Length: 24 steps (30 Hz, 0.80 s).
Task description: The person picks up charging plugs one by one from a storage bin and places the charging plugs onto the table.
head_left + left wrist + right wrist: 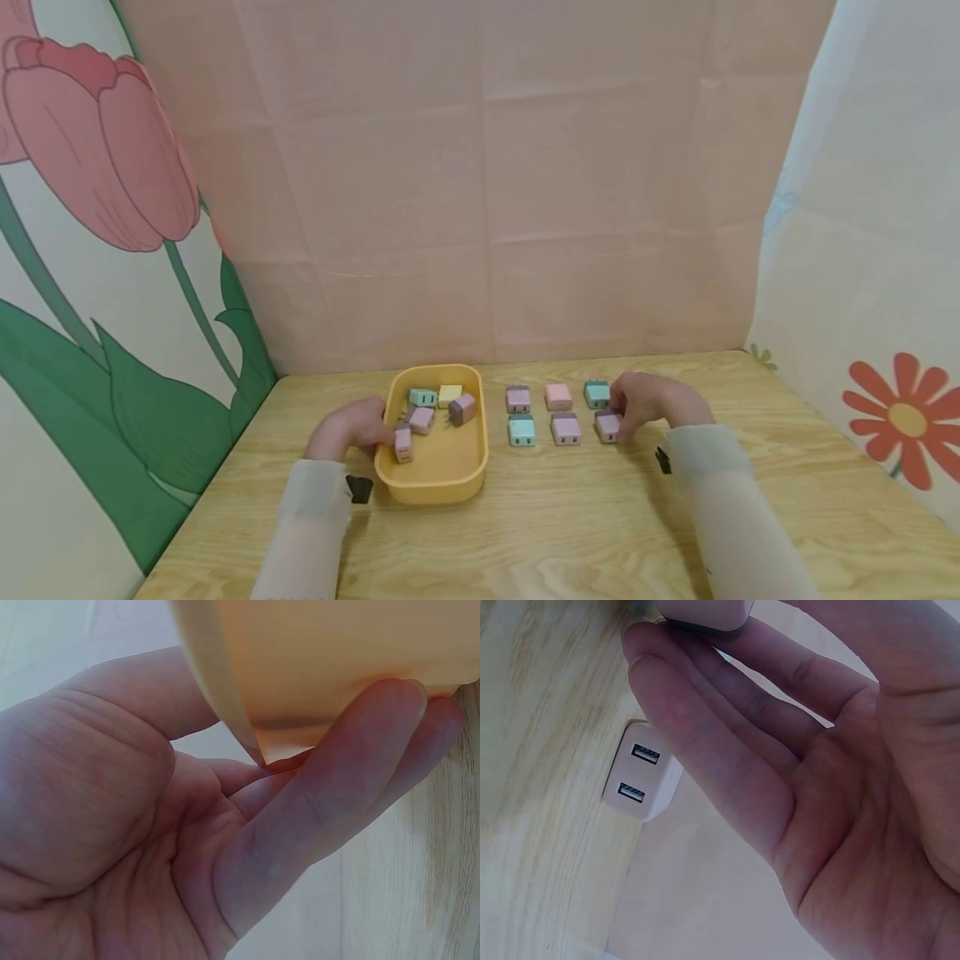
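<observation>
My left hand grips the left side of a yellow plastic bin. In the left wrist view its fingers lie against the outside of the bin's wall, the thumb up by the rim. At the right end of the front row, my right hand pinches a lilac USB wall charger. The right wrist view shows only part of that charger, at the fingertips. Left of it in the same row are a lilac charger and a teal charger.
Behind is a row of a purple-topped charger, a pink charger and a teal charger. Inside the bin lie a teal charger, a yellow charger and several lilac ones. A pink cloth hangs behind the wooden table.
</observation>
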Tool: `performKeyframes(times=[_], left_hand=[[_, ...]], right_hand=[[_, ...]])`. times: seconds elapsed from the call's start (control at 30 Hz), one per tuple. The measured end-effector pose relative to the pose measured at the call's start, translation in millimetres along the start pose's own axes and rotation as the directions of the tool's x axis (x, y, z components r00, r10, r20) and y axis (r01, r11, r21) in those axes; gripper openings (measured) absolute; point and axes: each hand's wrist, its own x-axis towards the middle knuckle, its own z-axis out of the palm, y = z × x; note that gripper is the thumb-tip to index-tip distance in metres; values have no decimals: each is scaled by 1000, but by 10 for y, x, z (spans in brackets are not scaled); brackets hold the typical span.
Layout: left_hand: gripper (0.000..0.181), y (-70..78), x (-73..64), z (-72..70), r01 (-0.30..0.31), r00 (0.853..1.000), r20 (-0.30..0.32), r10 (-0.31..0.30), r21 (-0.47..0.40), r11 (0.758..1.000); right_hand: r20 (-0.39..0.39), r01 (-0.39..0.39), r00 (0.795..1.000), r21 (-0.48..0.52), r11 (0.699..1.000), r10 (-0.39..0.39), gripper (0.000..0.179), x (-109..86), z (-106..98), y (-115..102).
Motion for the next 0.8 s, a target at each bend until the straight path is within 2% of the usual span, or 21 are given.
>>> performKeyframes(times=[0.33,0.8], left_hand=[[32,5,11,-1,11,1000,-8,-10,21,1000],[34,5,7,5,20,1000,-15,-20,5,1000]], right_hand=[[4,-9,1000,0,1000,9,46,35,23,41],[2,-30,1000,17,999,30,45,46,60,57]])
